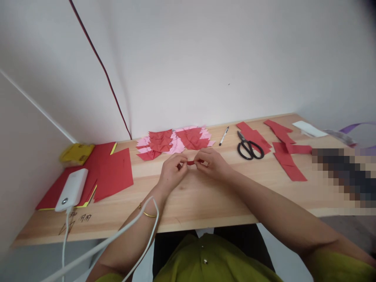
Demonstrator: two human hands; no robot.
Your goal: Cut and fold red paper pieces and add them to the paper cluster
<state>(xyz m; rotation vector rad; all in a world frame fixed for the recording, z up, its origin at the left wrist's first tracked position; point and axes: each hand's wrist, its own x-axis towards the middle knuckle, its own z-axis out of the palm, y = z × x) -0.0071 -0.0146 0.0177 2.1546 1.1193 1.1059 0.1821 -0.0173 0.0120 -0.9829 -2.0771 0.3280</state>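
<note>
A small strip of red paper (190, 163) is stretched between my two hands, above the middle of the wooden table. My left hand (173, 169) pinches its left end, and my right hand (214, 164) pinches the right end. The fingers hide most of the strip. Just beyond the hands lie folded red paper pieces (192, 138) and pink paper pieces (176, 144), bunched in a row against the wall. Black-handled scissors (250, 150) rest to the right, partly on red paper sheets (258, 138). A pen (224, 136) lies between the pieces and the scissors.
On the left, a white power bank (72, 188) with a cable sits on red paper sheets (114, 174), near a yellow packet (76, 154). The cable (117, 231) loops over my left forearm. Red strips (289, 162) and a white strip (310, 128) lie at right on the table (205, 203).
</note>
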